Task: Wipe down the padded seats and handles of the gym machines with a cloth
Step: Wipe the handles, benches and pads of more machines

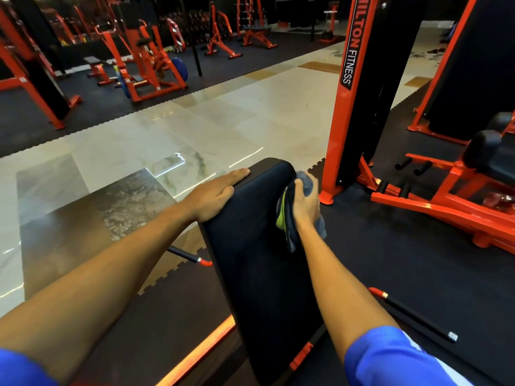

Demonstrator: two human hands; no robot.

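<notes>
Two hands: left hand (220, 190) is pressing flat on pad (250, 260); right hand (305, 203) is gripping cloth (282, 221).
Pad: right edge is being wiped; next move is likely sweeping nearer.

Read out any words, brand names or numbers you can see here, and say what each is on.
"HILTON FITNESS": printed vertically on a black strip on the orange upright post.
Blue weight plate far back: any marking is too small to read.
Nothing else is legible.
</notes>
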